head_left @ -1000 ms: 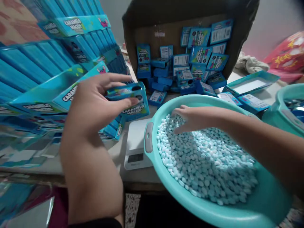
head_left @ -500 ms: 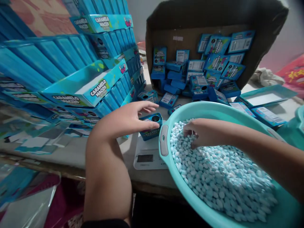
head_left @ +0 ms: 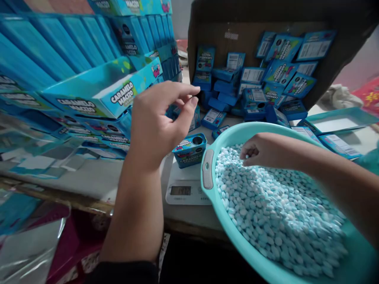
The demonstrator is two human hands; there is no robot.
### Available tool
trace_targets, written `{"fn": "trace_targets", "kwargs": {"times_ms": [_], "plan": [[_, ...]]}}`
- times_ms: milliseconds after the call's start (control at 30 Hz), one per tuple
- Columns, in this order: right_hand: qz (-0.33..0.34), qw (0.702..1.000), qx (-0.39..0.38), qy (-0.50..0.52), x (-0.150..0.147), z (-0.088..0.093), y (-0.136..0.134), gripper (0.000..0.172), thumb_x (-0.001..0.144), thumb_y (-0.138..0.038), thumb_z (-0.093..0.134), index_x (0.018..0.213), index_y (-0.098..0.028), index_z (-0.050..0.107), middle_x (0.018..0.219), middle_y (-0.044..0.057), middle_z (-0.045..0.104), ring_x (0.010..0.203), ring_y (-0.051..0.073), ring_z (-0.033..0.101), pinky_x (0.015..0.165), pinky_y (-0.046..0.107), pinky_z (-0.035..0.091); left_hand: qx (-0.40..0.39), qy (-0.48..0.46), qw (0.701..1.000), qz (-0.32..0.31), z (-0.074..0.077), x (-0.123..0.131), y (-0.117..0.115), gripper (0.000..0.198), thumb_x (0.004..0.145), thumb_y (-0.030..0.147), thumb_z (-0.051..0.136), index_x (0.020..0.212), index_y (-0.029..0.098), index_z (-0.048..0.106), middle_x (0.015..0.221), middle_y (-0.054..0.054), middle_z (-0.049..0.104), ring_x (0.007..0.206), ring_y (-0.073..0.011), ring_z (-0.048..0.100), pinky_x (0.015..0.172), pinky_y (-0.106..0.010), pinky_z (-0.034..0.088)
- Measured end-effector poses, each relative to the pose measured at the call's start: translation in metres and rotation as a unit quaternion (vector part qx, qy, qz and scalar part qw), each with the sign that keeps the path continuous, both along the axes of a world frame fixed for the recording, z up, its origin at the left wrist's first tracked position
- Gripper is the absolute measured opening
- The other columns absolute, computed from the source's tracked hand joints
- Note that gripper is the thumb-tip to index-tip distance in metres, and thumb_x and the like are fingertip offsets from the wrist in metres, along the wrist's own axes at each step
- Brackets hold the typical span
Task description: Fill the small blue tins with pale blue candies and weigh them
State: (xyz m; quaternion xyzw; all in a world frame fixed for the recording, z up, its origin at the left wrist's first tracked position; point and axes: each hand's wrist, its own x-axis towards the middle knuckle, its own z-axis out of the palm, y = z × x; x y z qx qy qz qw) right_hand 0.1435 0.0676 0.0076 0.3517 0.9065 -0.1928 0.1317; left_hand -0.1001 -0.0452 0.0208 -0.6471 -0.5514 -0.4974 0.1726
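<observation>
My left hand (head_left: pixel 168 118) hovers in the air above a small blue candy box (head_left: pixel 189 154), thumb and fingers apart with nothing between them. The box has a dark round hole in its top and stands on a white kitchen scale (head_left: pixel 177 197), whose lit display is too blurred to read surely. To the right, my right hand (head_left: pixel 251 152) is over a turquoise tub (head_left: pixel 231 244) with its fingers curled closed. A pale candy shows at its fingertips. Below it lies a heap of light blue and white candies (head_left: pixel 275 213).
Stacked display trays (head_left: pixel 124 98) of blue boxes rise on the left. Behind the tub, a cardboard carton (head_left: pixel 213 33) lies on its side with many blue boxes in and before it. A flat tray (head_left: pixel 340 120) lies at right. The table's front edge (head_left: pixel 89 203) runs below.
My left hand has lifted off the candy box and opened clear above it. My right hand has risen slightly from among the candies, fingers closed. The scale's display now shows digits.
</observation>
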Motion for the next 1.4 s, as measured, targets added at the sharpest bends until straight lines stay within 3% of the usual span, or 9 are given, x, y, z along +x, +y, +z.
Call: {"fn": "trace_targets", "kwargs": {"times_ms": [300, 433, 500, 633, 967, 1067, 1133, 1267, 1400], "plan": [[-0.056, 0.996, 0.031, 0.068, 0.000, 0.015, -0.002, 0.013, 0.075, -0.037, 0.073, 0.081, -0.027, 0.077, 0.072, -0.003, 0.073, 0.063, 0.014, 0.063, 0.058, 0.028, 0.043, -0.020, -0.190, 0.967, -0.168, -0.001, 0.016, 0.003, 0.010, 0.089, 0.024, 0.065, 0.096, 0.024, 0.073, 0.087, 0.000, 0.074, 0.075, -0.0121, 0.068, 0.069, -0.024, 0.056], [-0.027, 0.997, 0.050, 0.043, 0.001, 0.015, 0.002, 0.013, 0.076, -0.034, 0.073, 0.085, -0.025, 0.077, 0.078, -0.002, 0.074, 0.066, 0.015, 0.063, 0.060, 0.029, 0.042, -0.228, -0.099, 0.911, -0.330, 0.004, 0.038, -0.007, 0.016, 0.089, 0.025, 0.065, 0.101, 0.023, 0.075, 0.097, -0.004, 0.075, 0.088, -0.0176, 0.070, 0.077, -0.030, 0.056], [0.001, 0.999, 0.048, 0.020, 0.002, 0.012, 0.007, 0.020, 0.076, -0.034, 0.073, 0.092, -0.023, 0.077, 0.088, 0.001, 0.075, 0.073, 0.018, 0.064, 0.062, 0.029, 0.041, -0.368, 0.026, 0.864, -0.343, 0.004, 0.056, -0.009, 0.027, 0.084, 0.032, 0.070, 0.110, 0.025, 0.074, 0.112, -0.005, 0.074, 0.102, -0.0221, 0.069, 0.088, -0.033, 0.055], [0.035, 0.999, 0.026, 0.012, 0.004, 0.001, 0.018, 0.036, 0.079, -0.038, 0.074, 0.108, -0.017, 0.074, 0.105, 0.007, 0.075, 0.088, 0.022, 0.065, 0.072, 0.030, 0.043, -0.543, 0.219, 0.773, -0.243, -0.003, 0.094, -0.006, 0.038, 0.074, 0.043, 0.076, 0.105, 0.022, 0.077, 0.105, -0.009, 0.074, 0.100, -0.0317, 0.067, 0.081, -0.040, 0.054], [0.038, 0.999, -0.007, 0.021, 0.011, 0.002, 0.022, 0.049, 0.079, -0.042, 0.073, 0.119, -0.014, 0.071, 0.110, 0.008, 0.074, 0.090, 0.023, 0.065, 0.071, 0.027, 0.042, -0.608, 0.191, 0.753, -0.164, -0.002, 0.124, -0.003, 0.029, 0.073, 0.021, 0.074, 0.101, 0.026, 0.079, 0.106, -0.004, 0.077, 0.103, -0.0281, 0.068, 0.084, -0.035, 0.052], [0.039, 0.999, -0.006, 0.021, 0.013, 0.002, 0.022, 0.052, 0.078, -0.044, 0.073, 0.120, -0.014, 0.070, 0.110, 0.009, 0.074, 0.091, 0.023, 0.064, 0.070, 0.027, 0.041, -0.566, 0.159, 0.790, -0.175, -0.006, 0.123, -0.008, 0.030, 0.077, 0.021, 0.070, 0.106, 0.026, 0.077, 0.114, -0.005, 0.074, 0.109, -0.0275, 0.067, 0.093, -0.038, 0.052], [0.037, 0.999, -0.008, 0.018, 0.014, 0.003, 0.020, 0.049, 0.081, -0.046, 0.069, 0.120, -0.016, 0.070, 0.110, 0.008, 0.074, 0.091, 0.023, 0.064, 0.070, 0.027, 0.041, -0.477, 0.125, 0.853, -0.172, -0.006, 0.115, -0.018, 0.032, 0.084, 0.028, 0.067, 0.115, 0.026, 0.073, 0.127, -0.006, 0.069, 0.117, -0.0267, 0.063, 0.103, -0.039, 0.048], [0.021, 1.000, -0.012, -0.010, 0.016, 0.009, 0.015, 0.054, 0.084, -0.057, 0.061, 0.118, -0.015, 0.070, 0.108, 0.012, 0.072, 0.092, 0.027, 0.063, 0.071, 0.031, 0.041, -0.258, 0.004, 0.966, 0.031, -0.008, 0.075, -0.041, 0.047, 0.089, 0.047, 0.064, 0.132, 0.030, 0.060, 0.144, -0.007, 0.056, 0.137, -0.0288, 0.048, 0.117, -0.046, 0.037], [0.029, 0.998, -0.051, -0.036, 0.019, 0.012, 0.016, 0.084, 0.070, -0.073, 0.070, 0.127, -0.011, 0.064, 0.118, 0.016, 0.068, 0.095, 0.031, 0.063, 0.072, 0.034, 0.045, -0.387, -0.113, 0.900, 0.163, -0.020, 0.035, -0.043, 0.084, 0.074, 0.065, 0.071, 0.142, 0.021, 0.049, 0.142, -0.020, 0.056, 0.129, -0.0437, 0.054, 0.101, -0.058, 0.048]]}}
